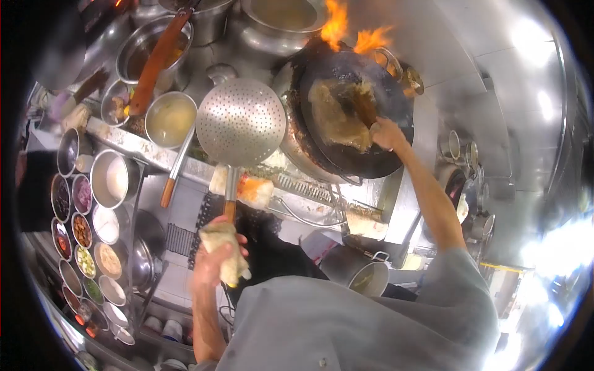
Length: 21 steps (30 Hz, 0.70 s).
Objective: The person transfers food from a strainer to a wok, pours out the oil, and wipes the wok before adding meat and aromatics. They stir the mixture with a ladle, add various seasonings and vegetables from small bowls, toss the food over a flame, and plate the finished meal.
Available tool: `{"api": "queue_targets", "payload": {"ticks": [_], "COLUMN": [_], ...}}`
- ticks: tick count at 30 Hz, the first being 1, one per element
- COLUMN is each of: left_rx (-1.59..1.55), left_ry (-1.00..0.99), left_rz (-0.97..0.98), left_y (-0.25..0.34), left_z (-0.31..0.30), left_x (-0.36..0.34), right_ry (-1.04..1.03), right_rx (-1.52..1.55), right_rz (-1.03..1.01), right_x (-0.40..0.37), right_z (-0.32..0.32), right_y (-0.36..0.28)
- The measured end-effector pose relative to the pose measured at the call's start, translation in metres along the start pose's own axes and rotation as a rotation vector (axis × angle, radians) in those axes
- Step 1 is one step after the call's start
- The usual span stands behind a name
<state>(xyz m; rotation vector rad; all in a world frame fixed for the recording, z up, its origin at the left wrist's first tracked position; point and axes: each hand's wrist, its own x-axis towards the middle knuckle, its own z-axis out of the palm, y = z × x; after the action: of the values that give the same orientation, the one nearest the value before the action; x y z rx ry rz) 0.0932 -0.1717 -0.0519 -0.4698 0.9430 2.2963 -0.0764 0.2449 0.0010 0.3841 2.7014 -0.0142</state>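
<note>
My left hand (209, 267) is closed around a pale folded cloth (224, 247) and the wooden handle of a large perforated skimmer (241, 120). The skimmer's round bowl is held out over the stove edge, left of a black wok (396, 157). My right hand (387, 135) reaches into the wok with its fingers closed on a brown tool (365, 105) that looks like a wok brush; its working end is in brownish liquid (337, 120). My right fingers partly hide the tool.
Flames (337, 25) rise at the wok's far rim. Pots (284, 15) stand behind, and a ladle (176, 167) rests in a bowl of yellowish liquid. Several ingredient containers (81, 230) line the left. A metal pot (371, 278) sits below the stove edge.
</note>
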Motion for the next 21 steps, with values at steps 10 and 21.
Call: {"api": "queue_targets", "payload": {"ticks": [10,21], "left_rx": [0.214,-0.09], "left_ry": [0.141,0.348], "left_rz": [-0.034,-0.196], "left_y": [-0.015,-0.037], "left_z": [0.03,0.037], "left_x": [0.016,0.004], "right_ry": [-0.208,-0.011], "right_rx": [-0.722,-0.037], "right_rz": [-0.547,0.095], "right_x": [0.028,-0.013], "right_z": [0.013,0.005], "right_y": [0.033,0.048]}}
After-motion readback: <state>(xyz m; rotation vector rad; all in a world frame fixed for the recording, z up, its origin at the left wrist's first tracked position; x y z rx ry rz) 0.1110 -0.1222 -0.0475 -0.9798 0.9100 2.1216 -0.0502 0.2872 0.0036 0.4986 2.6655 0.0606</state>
